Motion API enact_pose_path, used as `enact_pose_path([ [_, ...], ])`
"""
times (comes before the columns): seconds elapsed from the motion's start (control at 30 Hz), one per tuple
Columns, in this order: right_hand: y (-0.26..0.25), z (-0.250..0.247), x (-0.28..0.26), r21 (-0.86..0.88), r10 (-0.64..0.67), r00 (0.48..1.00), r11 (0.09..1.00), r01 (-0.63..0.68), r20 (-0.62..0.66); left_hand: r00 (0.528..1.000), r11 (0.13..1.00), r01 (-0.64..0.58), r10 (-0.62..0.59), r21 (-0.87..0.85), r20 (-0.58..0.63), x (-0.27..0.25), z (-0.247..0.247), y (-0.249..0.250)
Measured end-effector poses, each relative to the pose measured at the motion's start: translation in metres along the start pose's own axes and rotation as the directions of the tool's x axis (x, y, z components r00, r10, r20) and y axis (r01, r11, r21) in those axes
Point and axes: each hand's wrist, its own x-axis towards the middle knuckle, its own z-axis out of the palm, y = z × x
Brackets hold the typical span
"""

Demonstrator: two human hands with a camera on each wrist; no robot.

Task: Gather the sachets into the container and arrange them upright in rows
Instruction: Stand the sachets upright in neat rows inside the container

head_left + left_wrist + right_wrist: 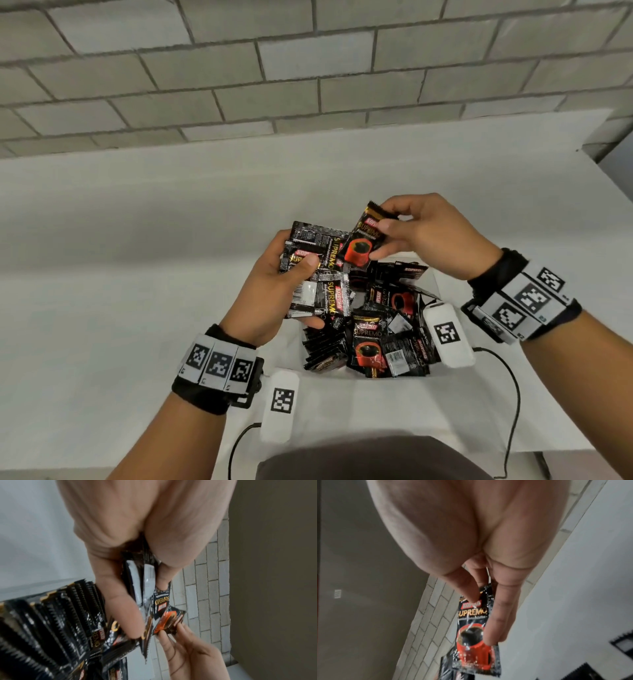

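Black coffee sachets with a red cup print fill a white container point(436, 281) on the table; some stand upright in a row point(325, 349), others lie jumbled point(394, 308). My left hand point(298, 253) hovers over the container's left side, gripping a stack of sachets point(318, 274) between thumb and fingers. To its right, my right hand point(382, 240) pinches a single sachet point(361, 243), which overlaps the stack's upper right corner. The left wrist view shows the left hand point(145, 601) round the stack point(147, 582) and the upright row point(60, 615) below. The right wrist view shows the right hand point(481, 616) pinching the single sachet point(474, 628).
The white table point(137, 240) runs back to a grey brick wall point(308, 68); its right edge point(609, 178) slants away. White tagged modules point(279, 407) point(448, 335) with black cables hang from both wrists near the container. My dark clothing point(370, 459) meets the front edge.
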Motion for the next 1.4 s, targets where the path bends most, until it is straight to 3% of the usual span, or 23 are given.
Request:
enact_pose_path([
  [0.1, 0.003, -0.011, 0.005, 0.162, -0.013, 0.993, 0.986, 0.033, -0.119, 0.998, 1.000, -0.011, 0.010, -0.026, -0.070, -0.002, -0.012, 0.001],
  [0.2, 0.005, -0.017, 0.005, -0.048, -0.059, 0.984, 0.997, 0.052, -0.167, 0.994, 0.999, -0.011, 0.007, -0.035, -0.113, -0.005, -0.023, 0.001],
  [0.33, 0.013, -0.014, 0.009, -0.367, -0.053, 0.996, 0.930, 0.022, -0.076, 0.991, 1.000, -0.012, 0.008, -0.028, -0.133, -0.007, -0.032, -0.001],
  [0.47, 0.025, -0.008, 0.018, -0.613, -0.119, 0.993, 0.786, 0.084, -0.018, 0.991, 0.999, 0.011, -0.015, -0.036, -0.132, -0.009, -0.030, -0.003],
  [0.7, 0.028, 0.000, 0.027, -0.699, -0.254, 0.964, 0.675, 0.237, 0.081, 0.991, 1.000, 0.017, -0.020, -0.019, -0.133, -0.011, -0.031, -0.004],
  [0.9, 0.037, 0.012, 0.026, -0.806, -0.140, 0.958, 0.519, 0.285, 0.248, 0.991, 1.000, 0.007, -0.009, -0.010, -0.134, -0.012, -0.034, -0.004],
  [1.07, 0.042, 0.015, 0.033, -0.797, -0.112, 0.975, 0.562, 0.222, 0.193, 0.991, 1.000, 0.010, -0.011, -0.013, -0.130, -0.013, -0.032, -0.004],
  [1.3, 0.044, 0.019, 0.040, -0.822, -0.099, 0.977, 0.528, 0.213, 0.190, 0.993, 1.000, 0.017, -0.019, -0.011, -0.114, -0.013, -0.030, -0.003],
  [1.4, 0.030, 0.013, 0.035, -0.785, -0.145, 0.975, 0.579, 0.219, 0.165, 0.995, 1.000, 0.014, -0.014, -0.005, -0.095, -0.012, -0.028, 0.000],
])
